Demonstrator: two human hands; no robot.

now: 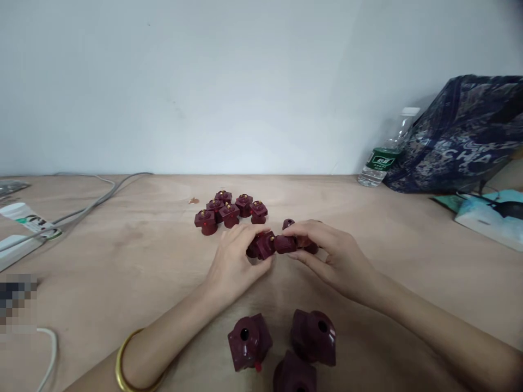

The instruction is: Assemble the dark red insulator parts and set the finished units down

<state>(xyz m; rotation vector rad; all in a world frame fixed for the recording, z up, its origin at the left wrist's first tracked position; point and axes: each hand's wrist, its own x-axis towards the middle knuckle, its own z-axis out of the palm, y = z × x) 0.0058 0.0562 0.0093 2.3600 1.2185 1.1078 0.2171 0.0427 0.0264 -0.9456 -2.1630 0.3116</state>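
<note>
1. Nearest the camera, three dark red flanged fittings (pixel 250 342) sit loosely grouped on a wooden tabletop (pixel 134 277), one cut off by the lower edge of the frame. The two fully in view show dark, open holes and no gold-coloured tip; a small red bit (pixel 258 367) protrudes from the left one.

2. Just beyond, the left hand (pixel 231 258), a gold bangle (pixel 120 363) on its wrist, pinches a square-flanged piece (pixel 265 245) between thumb and fingers, its gold-coloured tip turned toward the right.

3. Opposite, the right hand (pixel 341 256) grips a small rounded piece (pixel 285 244) with thumb and fingertips, end-on to that tip. Whether the two parts touch or are joined cannot be told.

4. Small dark red knobs (pixel 288 223) lie behind and beneath the right hand, partly hidden; their number is unclear.

5. Farther back, left of center, six fittings (pixel 229 214) stand upright in a close cluster, gold-coloured bits showing on top. Judged by those tops, the six appear further along than the near three, with the held pair somewhere between.

6. At the far edge, a green-labelled water bottle (pixel 382 158) leans against a dark patterned bag (pixel 457 136), before a pale wall (pixel 245 87).
</note>
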